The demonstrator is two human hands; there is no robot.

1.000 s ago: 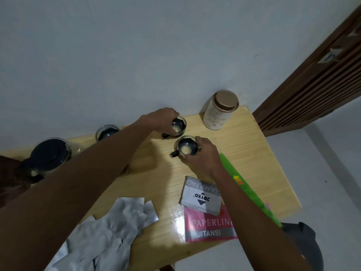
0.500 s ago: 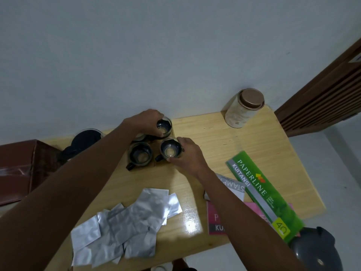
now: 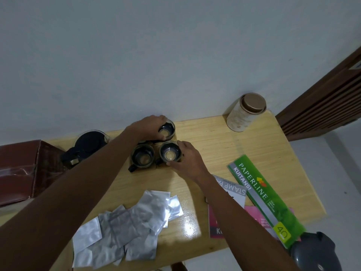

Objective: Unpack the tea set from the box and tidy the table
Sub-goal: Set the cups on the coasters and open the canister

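Note:
Three small dark glass tea cups stand close together near the back of the wooden table [image 3: 214, 145]. My left hand [image 3: 148, 128] grips the far cup [image 3: 167, 131] from its left side. My right hand [image 3: 187, 159] holds the near right cup [image 3: 170, 153] from the right. The third cup [image 3: 142, 157] stands free at the near left, its handle pointing toward me. A dark glass teapot [image 3: 88, 143] with a black lid sits left of the cups. The brown box [image 3: 19, 169] lies at the table's left end.
A pile of several silver foil packets [image 3: 127, 222] lies at the front of the table. A white tin with a copper lid [image 3: 246, 112] stands at the back right. A green Paperline pad [image 3: 263, 194], a stamp pad box [image 3: 232, 188] and a pink receipt book [image 3: 216, 225] lie at the right.
Both hands have carried their cups leftward along the table and set them beside the third cup. The view has swung left, bringing the brown box into sight.

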